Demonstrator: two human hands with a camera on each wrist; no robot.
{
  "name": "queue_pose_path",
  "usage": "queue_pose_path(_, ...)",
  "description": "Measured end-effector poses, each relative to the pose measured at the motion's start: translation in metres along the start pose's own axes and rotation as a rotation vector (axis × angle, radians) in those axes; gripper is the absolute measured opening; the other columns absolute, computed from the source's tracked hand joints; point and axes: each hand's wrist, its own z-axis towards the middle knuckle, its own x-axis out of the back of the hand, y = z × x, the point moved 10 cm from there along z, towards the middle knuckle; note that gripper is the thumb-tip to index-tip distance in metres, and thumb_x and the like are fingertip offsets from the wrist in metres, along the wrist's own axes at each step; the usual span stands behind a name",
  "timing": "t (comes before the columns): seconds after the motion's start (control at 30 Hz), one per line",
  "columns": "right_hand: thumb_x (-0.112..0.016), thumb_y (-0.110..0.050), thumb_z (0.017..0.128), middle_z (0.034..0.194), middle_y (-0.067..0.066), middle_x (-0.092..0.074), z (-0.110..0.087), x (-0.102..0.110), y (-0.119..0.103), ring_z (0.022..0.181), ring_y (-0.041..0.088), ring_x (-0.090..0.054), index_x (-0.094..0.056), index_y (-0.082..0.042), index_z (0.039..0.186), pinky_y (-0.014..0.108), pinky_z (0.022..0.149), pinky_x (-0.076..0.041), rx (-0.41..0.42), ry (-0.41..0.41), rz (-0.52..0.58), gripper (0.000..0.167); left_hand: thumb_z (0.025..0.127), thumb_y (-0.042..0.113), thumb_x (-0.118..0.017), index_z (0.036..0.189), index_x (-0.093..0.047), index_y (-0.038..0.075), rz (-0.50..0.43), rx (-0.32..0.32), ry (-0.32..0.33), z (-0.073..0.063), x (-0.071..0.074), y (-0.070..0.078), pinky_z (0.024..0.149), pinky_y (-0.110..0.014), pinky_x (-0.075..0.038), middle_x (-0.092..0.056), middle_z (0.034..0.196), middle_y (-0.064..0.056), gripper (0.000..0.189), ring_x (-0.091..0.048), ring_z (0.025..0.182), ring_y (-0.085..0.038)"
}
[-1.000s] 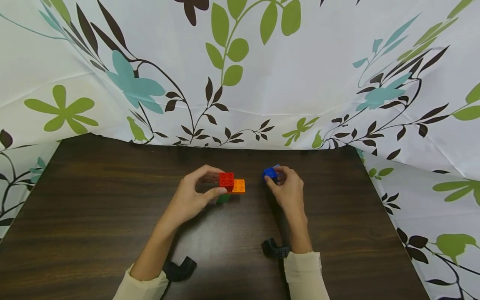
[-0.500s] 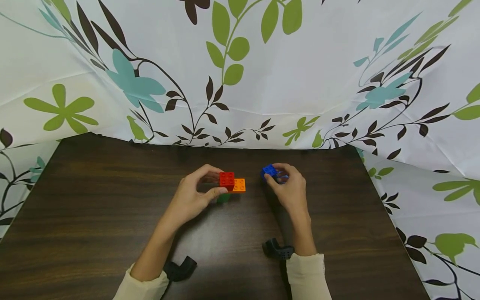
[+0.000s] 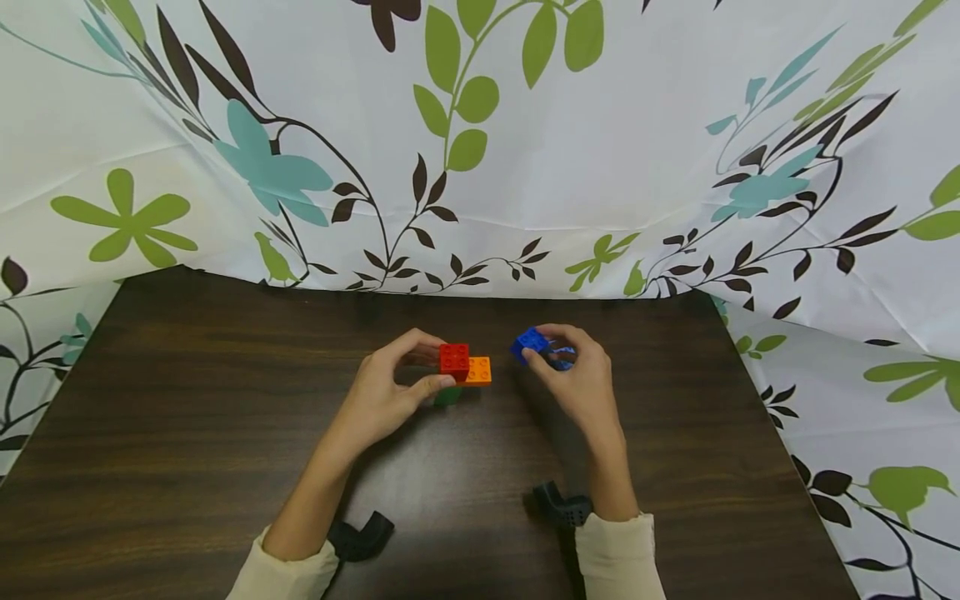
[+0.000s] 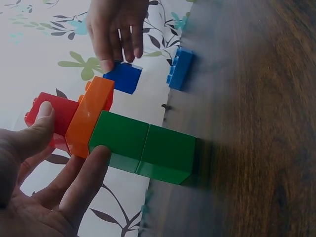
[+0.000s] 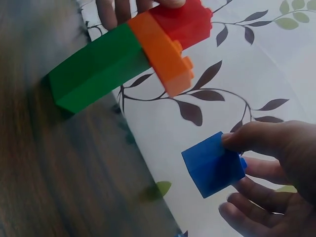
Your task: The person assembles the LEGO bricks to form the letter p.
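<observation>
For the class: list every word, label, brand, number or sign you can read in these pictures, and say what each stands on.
None: no text can be read in any view.
Red block, orange block, green blocks, held blue block: no lettering visible on the faces shown.
Studs: too small to tell whether marked.
Cloth: printed leaves and flowers, no legible writing.

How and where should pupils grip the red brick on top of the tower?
Probably by opposite flat sides, near and far, coming from the left: the red brick has studs facing up, and the orange brick below it juts out rightward.
</observation>
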Motion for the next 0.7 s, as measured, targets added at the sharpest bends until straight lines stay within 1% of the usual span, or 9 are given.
queue_pose_path(0.37, -0.087, -0.015, 0.091, 0.123, 0.018, -0.075, -0.004, 0.002, -0.016, 0.105, 0.039, -0.071, -0.075, -0.004, 0.123, 0.059, 0.098, -0.061, 0.035, -0.030, 0.050, 0.036, 0.091, 0.012, -0.087, 0.124, -0.071, 0.011, 0.004, -0.006, -0.001, 0.000, 0.000, -0.001, 0.104, -0.056, -0.058, -0.079, 0.118, -0.009, 0.038, -0.074, 0.111, -0.028)
queue_pose_path(0.53, -0.086, -0.014, 0.091, 0.124, 0.018, -0.075, -0.006, 0.001, -0.022, 0.106, 0.037, -0.072, -0.074, -0.004, 0.124, 0.059, 0.099, -0.061, 0.052, -0.053, 0.055, 0.036, 0.091, 0.012, -0.087, 0.125, -0.070, 0.011, 0.006, 0.006, -0.006, -0.001, -0.001, -0.002, 0.105, -0.056, -0.058, -0.079, 0.119, -0.009, 0.038, -0.074, 0.112, -0.028)
queue_pose_path(0.7, -0.084, -0.013, 0.093, 0.127, 0.016, -0.075, -0.008, 0.002, -0.030, 0.108, 0.036, -0.072, -0.075, -0.005, 0.126, 0.057, 0.100, -0.061, 0.087, -0.072, 0.055, 0.035, 0.091, 0.012, -0.087, 0.125, -0.070, 0.011, 0.006, 0.006, -0.009, 0.000, -0.001, -0.002, 0.104, -0.057, -0.058, -0.079, 0.119, -0.009, 0.038, -0.074, 0.112, -0.029)
